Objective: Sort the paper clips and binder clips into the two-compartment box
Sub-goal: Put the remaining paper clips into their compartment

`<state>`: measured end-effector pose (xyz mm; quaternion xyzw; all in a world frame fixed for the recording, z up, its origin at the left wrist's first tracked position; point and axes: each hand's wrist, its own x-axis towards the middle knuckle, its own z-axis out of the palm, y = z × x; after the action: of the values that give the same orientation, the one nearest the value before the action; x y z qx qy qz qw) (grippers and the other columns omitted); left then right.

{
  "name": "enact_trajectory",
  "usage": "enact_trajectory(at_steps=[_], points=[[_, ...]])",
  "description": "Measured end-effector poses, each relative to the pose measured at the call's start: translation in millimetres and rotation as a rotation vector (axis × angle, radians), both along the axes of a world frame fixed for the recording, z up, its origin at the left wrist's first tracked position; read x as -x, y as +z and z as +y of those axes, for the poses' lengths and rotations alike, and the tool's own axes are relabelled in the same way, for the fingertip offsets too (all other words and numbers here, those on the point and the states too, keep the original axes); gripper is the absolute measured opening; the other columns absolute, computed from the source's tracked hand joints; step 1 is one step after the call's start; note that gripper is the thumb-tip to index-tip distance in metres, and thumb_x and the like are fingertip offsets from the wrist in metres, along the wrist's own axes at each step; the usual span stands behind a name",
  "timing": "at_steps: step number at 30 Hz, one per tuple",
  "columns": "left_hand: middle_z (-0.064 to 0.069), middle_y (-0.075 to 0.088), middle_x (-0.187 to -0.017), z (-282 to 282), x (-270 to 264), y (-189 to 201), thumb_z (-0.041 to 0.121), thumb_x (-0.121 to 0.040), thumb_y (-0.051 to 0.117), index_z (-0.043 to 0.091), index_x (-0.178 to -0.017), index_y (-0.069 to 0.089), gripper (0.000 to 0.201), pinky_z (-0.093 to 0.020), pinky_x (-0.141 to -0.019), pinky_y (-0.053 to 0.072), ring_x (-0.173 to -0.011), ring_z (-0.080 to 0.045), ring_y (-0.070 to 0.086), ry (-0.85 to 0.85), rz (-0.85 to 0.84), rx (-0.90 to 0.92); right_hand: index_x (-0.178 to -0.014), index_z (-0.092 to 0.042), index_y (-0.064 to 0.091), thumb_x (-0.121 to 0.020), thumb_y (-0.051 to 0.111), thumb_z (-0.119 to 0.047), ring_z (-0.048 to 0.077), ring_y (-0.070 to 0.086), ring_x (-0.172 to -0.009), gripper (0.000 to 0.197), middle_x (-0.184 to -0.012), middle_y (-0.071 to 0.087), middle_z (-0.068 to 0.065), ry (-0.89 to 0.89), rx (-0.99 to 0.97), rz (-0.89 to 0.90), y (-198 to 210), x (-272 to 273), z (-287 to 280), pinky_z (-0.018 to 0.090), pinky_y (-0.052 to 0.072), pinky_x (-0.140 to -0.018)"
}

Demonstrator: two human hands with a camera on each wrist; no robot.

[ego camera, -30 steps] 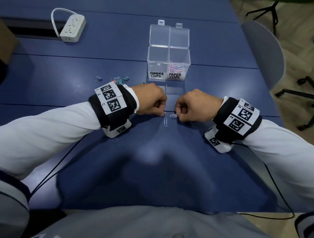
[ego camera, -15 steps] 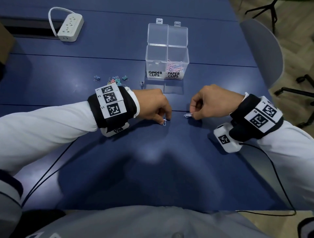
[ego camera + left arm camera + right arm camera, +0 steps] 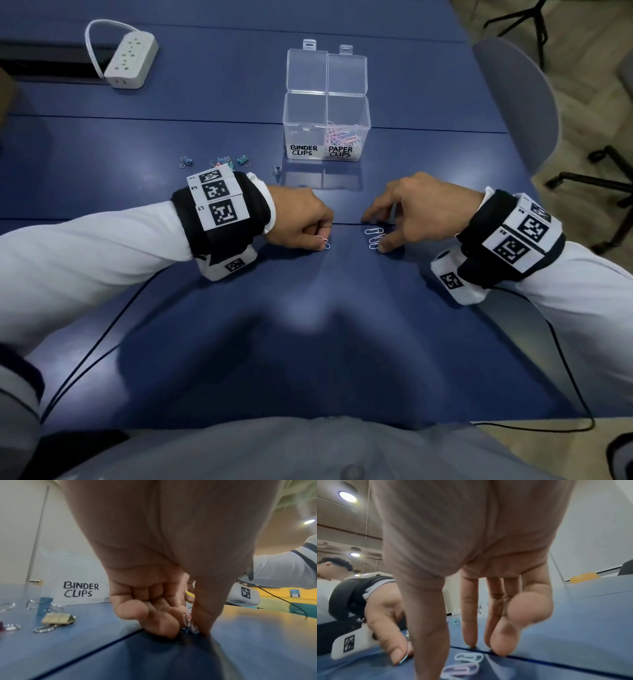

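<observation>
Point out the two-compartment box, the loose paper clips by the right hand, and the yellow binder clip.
two-compartment box (image 3: 303, 150): head view, on the BINDER CLIPS label of its front wall.
loose paper clips (image 3: 373, 236): head view, middle of the small group on the table.
yellow binder clip (image 3: 57, 618): left wrist view, on its folded body.

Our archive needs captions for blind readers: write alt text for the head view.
Two hands work paper clips on a blue table: the left hand pinches clips, the right hand spreads over loose clips. Behind stands an open two-compartment box.

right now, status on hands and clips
Left hand pinching paper clips. Right hand open, fingertips beside loose clips. Box open, binder side empty. Nothing blocking.
</observation>
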<state>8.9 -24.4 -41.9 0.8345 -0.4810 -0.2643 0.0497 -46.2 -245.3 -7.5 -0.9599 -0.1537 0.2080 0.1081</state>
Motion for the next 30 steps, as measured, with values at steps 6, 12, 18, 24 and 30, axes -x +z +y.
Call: enact_trajectory(at_steps=[6, 12, 18, 24, 30], points=[[0.001, 0.065, -0.080, 0, 2, 3, 0.033, -0.088, 0.057, 0.022, -0.085, 0.055, 0.012, -0.023, -0.066, 0.042, -0.064, -0.011, 0.052, 0.026, 0.001, 0.011, -0.099, -0.030, 0.074, -0.072, 0.078, -0.038, 0.009, 0.053, -0.074, 0.029, -0.092, 0.067, -0.005, 0.028, -0.004, -0.071, -10, 9, -2, 0.030, 0.052, -0.077], [0.001, 0.064, -0.080, -13, -21, 52, 0.033, -0.089, 0.058, 0.016, -0.093, 0.061, 0.018, -0.023, -0.062, 0.039, -0.069, -0.019, 0.055, 0.120, -0.103, 0.139, -0.090, -0.023, 0.076, -0.079, 0.073, -0.030, 0.014, 0.058, -0.075, 0.013, -0.088, 0.070, -0.004, 0.057, -0.018, -0.114, -11, 13, -2, 0.022, 0.040, -0.066], [0.004, 0.061, -0.082, -42, -78, 103, 0.037, -0.088, 0.058, 0.017, -0.095, 0.062, 0.022, -0.026, -0.074, 0.040, -0.077, -0.018, 0.055, 0.291, -0.305, 0.282, -0.089, -0.016, 0.069, -0.083, 0.059, -0.026, 0.027, 0.061, -0.081, 0.016, -0.089, 0.065, 0.005, 0.152, 0.106, -0.171, -12, 20, 3, 0.030, 0.044, -0.065], [-0.003, 0.069, -0.091, -69, -112, 99, 0.039, -0.082, 0.062, 0.015, -0.089, 0.068, 0.026, -0.032, -0.079, 0.048, -0.089, -0.025, 0.062, 0.426, -0.361, 0.114, -0.082, -0.018, 0.062, -0.077, 0.058, -0.028, 0.029, 0.060, -0.079, 0.012, -0.087, 0.063, 0.004, 0.122, 0.124, -0.163, -15, 22, 8, 0.031, 0.046, -0.062], [0.007, 0.070, -0.086, -70, -116, 85, 0.041, -0.075, 0.073, 0.021, -0.090, 0.074, 0.025, -0.025, -0.076, 0.042, -0.081, -0.011, 0.059, 0.427, -0.303, 0.103, -0.068, -0.028, 0.050, -0.069, 0.060, -0.026, 0.022, 0.055, -0.066, 0.010, -0.072, 0.063, -0.001, 0.075, 0.006, -0.093, -18, 18, 6, 0.037, 0.054, -0.066]])
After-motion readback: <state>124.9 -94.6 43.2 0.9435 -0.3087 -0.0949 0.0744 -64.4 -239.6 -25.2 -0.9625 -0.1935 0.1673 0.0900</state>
